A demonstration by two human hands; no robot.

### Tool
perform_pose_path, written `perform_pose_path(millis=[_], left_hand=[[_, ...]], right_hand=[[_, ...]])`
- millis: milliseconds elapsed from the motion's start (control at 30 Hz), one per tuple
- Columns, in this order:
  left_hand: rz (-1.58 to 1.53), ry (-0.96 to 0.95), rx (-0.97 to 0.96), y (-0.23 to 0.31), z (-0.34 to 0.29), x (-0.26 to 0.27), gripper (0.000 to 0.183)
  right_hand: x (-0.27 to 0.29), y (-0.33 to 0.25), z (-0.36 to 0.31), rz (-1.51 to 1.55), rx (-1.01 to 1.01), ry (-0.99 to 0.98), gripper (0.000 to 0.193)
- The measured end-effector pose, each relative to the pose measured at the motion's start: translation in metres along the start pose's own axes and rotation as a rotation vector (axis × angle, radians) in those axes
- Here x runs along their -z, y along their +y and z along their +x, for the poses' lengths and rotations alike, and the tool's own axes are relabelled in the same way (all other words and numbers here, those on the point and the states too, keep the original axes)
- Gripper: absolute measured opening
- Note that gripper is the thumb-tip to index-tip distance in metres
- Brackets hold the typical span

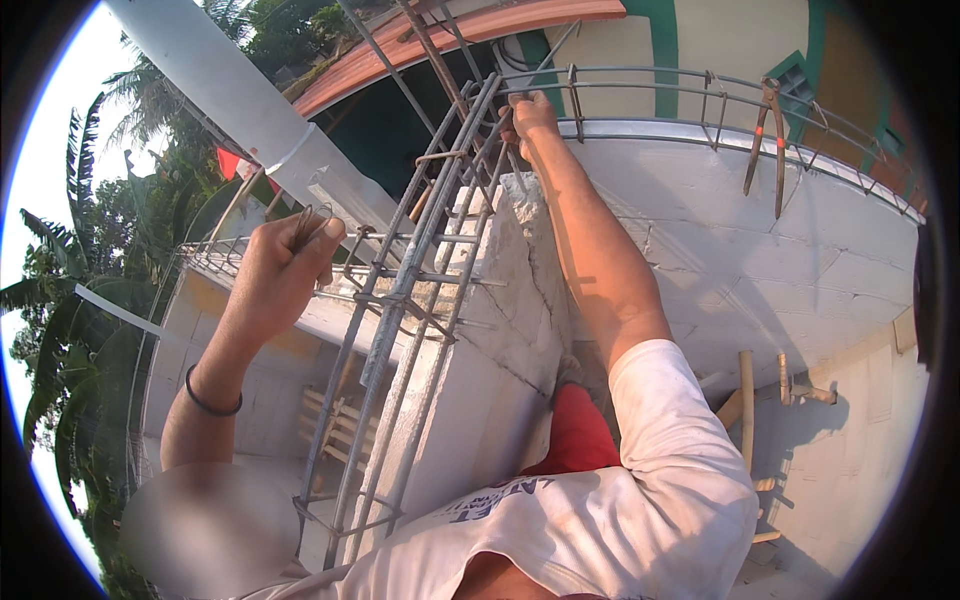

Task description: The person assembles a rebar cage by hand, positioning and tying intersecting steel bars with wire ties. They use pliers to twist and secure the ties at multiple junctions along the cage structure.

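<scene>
My left hand (pixel 285 265) is raised left of the steel rebar cage (pixel 385 335), its fingers closed round a small bundle of thin tie wire (pixel 312 222). The cage runs along the top of the rough white wall (pixel 500 340), its long bars joined by square stirrups. Over at the far corner, where this cage meets a second rebar cage (pixel 640 127), my right hand (pixel 533 120) is closed against the bars. Whatever its fingers grip there is too hidden to name. A pair of pincers (pixel 768 140) hangs astride the second cage, handles pointing down.
A thick white pillar (pixel 225 90) slants up at the left, with banana plants (pixel 75 380) beyond. Behind the corner, upright bars (pixel 435 65) rise before an orange-red roof edge (pixel 460 40). Wooden poles (pixel 747 410) stand low at the right, by a pale block wall (pixel 740 220).
</scene>
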State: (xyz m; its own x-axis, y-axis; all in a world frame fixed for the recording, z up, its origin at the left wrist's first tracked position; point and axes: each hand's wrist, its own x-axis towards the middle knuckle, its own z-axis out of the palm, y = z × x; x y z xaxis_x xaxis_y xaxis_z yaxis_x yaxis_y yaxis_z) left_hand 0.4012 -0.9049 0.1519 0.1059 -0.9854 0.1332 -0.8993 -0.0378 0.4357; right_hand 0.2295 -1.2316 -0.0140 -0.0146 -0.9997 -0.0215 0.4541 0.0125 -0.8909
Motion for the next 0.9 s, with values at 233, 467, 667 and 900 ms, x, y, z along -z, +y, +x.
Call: perform_pose_path(millis=[233,467,667,900], left_hand=[[-0.024,-0.095,0.082,-0.027,-0.035,0.007,0.039],[-0.043,-0.189,0.124,-0.029,-0.059,-0.007,0.039],[-0.192,-0.322,0.147,-0.063,-0.059,-0.026,0.033],[-0.259,-0.372,-0.014,-0.082,-0.057,-0.062,0.029]], right_hand=[[0.002,0.011,-0.019,-0.008,0.065,-0.168,0.023],[0.008,0.009,-0.063,-0.018,0.000,-0.374,0.016],[0.013,0.015,-0.089,-0.046,0.049,-0.419,0.019],[0.018,0.009,-0.100,-0.092,-0.027,-0.421,0.019]])
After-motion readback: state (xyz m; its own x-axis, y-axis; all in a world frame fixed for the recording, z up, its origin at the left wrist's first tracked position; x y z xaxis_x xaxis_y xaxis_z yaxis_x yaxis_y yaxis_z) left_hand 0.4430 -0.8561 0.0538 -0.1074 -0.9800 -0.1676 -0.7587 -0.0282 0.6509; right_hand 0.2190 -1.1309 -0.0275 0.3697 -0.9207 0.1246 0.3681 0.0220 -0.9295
